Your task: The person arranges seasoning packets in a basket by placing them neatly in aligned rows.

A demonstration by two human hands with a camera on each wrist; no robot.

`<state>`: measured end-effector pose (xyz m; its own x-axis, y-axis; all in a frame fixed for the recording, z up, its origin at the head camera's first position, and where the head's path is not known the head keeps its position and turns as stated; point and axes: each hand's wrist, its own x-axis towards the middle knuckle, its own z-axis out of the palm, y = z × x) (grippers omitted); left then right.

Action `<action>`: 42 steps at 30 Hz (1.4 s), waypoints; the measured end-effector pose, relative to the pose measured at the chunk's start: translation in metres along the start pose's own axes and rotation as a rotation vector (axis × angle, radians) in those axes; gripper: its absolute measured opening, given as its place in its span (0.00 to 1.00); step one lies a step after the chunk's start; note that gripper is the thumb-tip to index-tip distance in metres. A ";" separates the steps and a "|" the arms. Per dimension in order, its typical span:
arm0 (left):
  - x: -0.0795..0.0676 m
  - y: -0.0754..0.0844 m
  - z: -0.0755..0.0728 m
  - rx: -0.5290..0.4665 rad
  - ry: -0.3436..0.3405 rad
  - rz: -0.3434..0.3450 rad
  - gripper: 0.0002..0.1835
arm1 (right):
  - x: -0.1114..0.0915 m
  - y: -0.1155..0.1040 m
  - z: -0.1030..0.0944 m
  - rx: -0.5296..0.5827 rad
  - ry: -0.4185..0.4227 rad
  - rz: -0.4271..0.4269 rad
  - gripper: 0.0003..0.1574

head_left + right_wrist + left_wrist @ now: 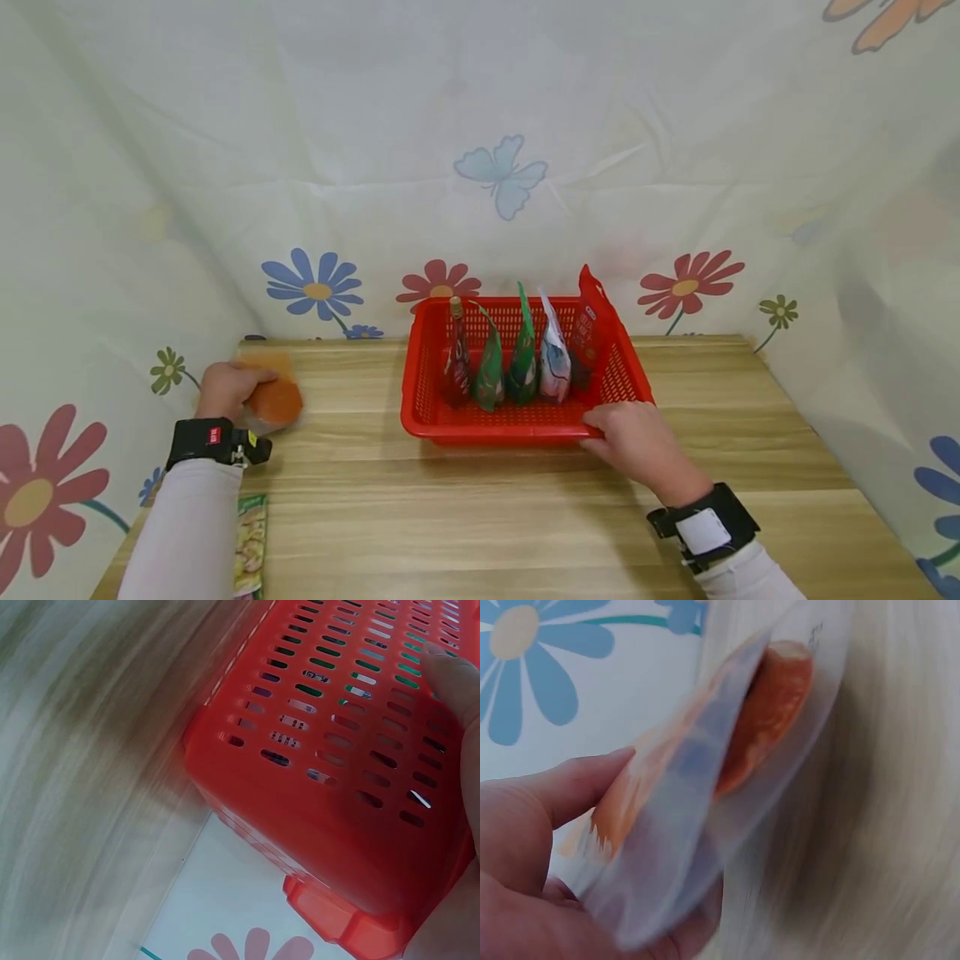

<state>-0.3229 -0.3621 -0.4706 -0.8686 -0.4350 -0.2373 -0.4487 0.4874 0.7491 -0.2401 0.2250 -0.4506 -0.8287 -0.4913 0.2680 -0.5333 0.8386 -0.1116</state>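
My left hand [227, 389] pinches a clear plastic pouch with an orange filling [276, 400] between thumb and fingers, at the left side of the table. In the left wrist view the pouch [705, 795] stands tilted, close over the wood. My right hand [633, 437] grips the near right corner of a red plastic basket [510, 432]. A slim bottle with a gold cap [457, 367], two green packets [491, 371], a white packet [555, 358] and a red packet [592, 329] stand in a row inside it. The right wrist view shows the basket's slotted underside [337, 712].
A green and yellow food packet [251, 542] lies near the front left, partly hidden by my left forearm. The wooden table [420, 525] meets a pale floral cloth [360, 208] at the back and sides.
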 end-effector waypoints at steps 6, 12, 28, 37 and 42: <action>-0.009 0.009 0.006 -0.152 -0.097 -0.004 0.32 | 0.002 0.000 -0.001 -0.006 -0.009 -0.012 0.15; -0.020 0.023 0.023 -0.244 -0.090 0.061 0.30 | 0.002 0.001 -0.001 -0.009 -0.009 -0.005 0.16; -0.099 0.097 0.027 -0.199 -0.154 0.367 0.37 | 0.004 -0.004 -0.008 0.123 -0.110 0.171 0.23; -0.153 0.135 0.042 -0.182 -0.253 0.471 0.28 | 0.014 -0.016 -0.018 0.347 -0.139 0.287 0.39; -0.174 0.148 0.063 -0.221 -0.355 0.497 0.27 | 0.020 -0.035 -0.019 0.492 -0.093 0.213 0.29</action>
<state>-0.2517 -0.1666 -0.3570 -0.9952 0.0971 0.0087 0.0453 0.3822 0.9230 -0.2351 0.1901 -0.4235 -0.9266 -0.3605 0.1072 -0.3502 0.7232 -0.5952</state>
